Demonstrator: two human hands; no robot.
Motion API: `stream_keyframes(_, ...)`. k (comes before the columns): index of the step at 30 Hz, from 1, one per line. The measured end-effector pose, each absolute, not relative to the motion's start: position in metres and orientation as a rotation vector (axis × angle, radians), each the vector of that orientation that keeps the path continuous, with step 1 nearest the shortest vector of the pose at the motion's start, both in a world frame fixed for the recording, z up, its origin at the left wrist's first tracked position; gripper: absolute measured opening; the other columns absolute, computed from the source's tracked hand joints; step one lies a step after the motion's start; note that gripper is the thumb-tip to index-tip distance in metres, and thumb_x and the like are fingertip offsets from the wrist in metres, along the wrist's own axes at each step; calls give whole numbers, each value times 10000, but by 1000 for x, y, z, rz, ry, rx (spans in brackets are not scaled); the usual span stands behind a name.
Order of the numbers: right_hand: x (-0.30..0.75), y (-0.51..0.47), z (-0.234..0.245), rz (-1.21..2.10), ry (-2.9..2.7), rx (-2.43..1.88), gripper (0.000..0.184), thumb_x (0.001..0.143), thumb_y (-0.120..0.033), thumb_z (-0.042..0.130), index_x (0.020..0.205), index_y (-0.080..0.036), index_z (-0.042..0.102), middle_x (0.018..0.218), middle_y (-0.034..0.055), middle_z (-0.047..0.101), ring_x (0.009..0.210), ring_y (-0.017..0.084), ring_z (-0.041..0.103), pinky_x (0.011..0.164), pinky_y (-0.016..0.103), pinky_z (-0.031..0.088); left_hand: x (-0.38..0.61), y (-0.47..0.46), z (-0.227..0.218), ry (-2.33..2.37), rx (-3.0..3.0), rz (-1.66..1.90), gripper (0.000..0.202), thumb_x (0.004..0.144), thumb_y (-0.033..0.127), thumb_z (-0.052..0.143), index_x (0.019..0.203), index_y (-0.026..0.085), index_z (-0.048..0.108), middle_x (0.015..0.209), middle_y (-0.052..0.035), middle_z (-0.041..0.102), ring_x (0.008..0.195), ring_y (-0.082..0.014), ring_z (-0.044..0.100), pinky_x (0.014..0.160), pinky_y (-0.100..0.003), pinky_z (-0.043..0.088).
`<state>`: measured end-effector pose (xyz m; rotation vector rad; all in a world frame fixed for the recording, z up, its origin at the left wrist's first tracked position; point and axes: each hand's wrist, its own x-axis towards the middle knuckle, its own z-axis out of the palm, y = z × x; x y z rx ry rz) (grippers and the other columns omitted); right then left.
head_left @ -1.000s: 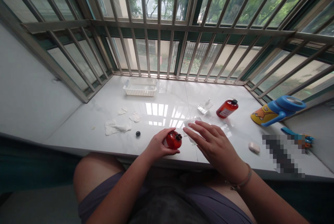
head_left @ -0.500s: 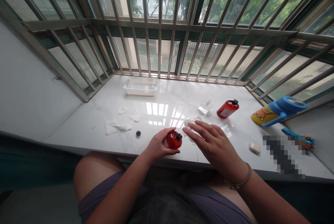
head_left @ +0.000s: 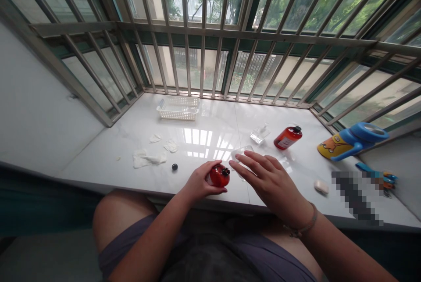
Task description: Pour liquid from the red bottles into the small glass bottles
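My left hand (head_left: pixel 200 181) is shut around a small round red bottle (head_left: pixel 219 175) with a black neck, which it holds just above the white sill. My right hand (head_left: pixel 271 176) lies flat with its fingers apart, the fingertips over a clear plastic piece (head_left: pixel 240 159) beside the red bottle. A small black cap (head_left: pixel 174 166) sits on the sill to the left of my left hand. Farther right stands an orange-red bottle with a black pump top (head_left: pixel 287 137), out of reach of my fingertips.
The white marble sill (head_left: pixel 210 117) runs along barred windows. A white plastic basket (head_left: pixel 178 108), crumpled tissues (head_left: pixel 146 158), a clear packet (head_left: pixel 259 134), a blue-and-yellow cup (head_left: pixel 353 139) and a soap bar (head_left: pixel 321 187) lie on it. One area at right is pixelated.
My right hand's fingers have shifted slightly left over the clear plastic piece. The left hand still holds the red bottle in nearly the same place.
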<state>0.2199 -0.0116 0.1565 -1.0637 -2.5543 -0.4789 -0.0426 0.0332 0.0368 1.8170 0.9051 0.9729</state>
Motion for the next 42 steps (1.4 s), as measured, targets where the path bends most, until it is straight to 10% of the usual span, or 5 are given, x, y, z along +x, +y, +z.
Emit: stream_keyframes(42,211,-3,156,-327,-2616,-1062,703,993,-54,596,1630,-314,454,1576,53,617,1454,297,559,1102,488,502,-45,33,36,892,1763,1008,936,659,429,1026,1486,304,604,1457,-97,688,1336,-343,664,1173,-505,526)
